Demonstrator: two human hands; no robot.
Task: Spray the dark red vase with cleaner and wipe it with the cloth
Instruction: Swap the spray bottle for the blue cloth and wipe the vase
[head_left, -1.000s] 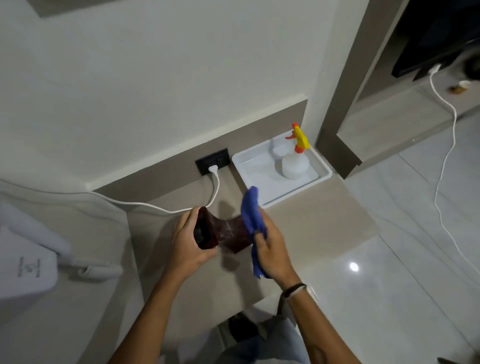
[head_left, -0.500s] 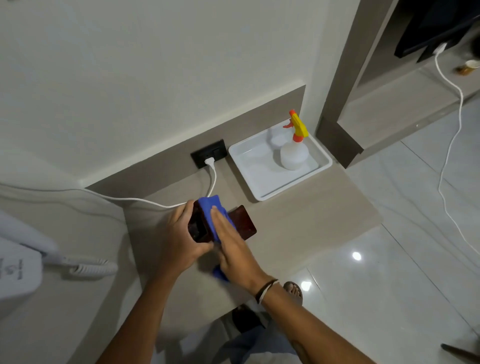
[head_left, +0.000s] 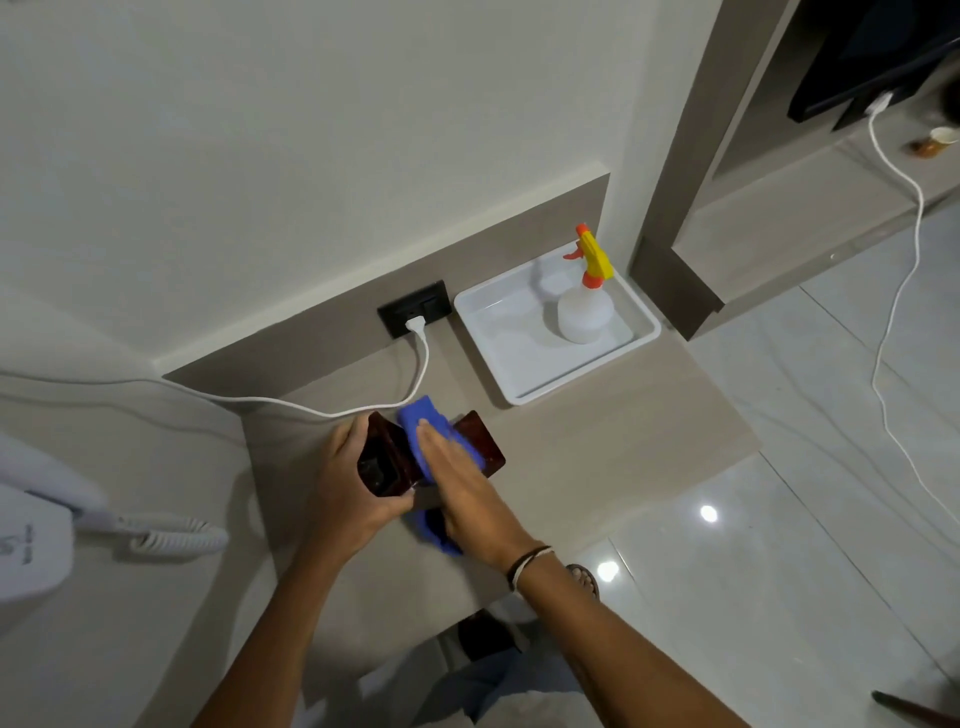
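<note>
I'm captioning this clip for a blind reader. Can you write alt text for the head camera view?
Seen from above, a person's left hand holds a dark red vase on its side over a beige counter while the right hand presses a blue cloth against it. Behind, a spray bottle stands in a white tray beside a wall outlet.

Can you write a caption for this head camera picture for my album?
Left hand steadies a tipped dark red glossy vase while right hand presses a blue cloth on it.
</note>
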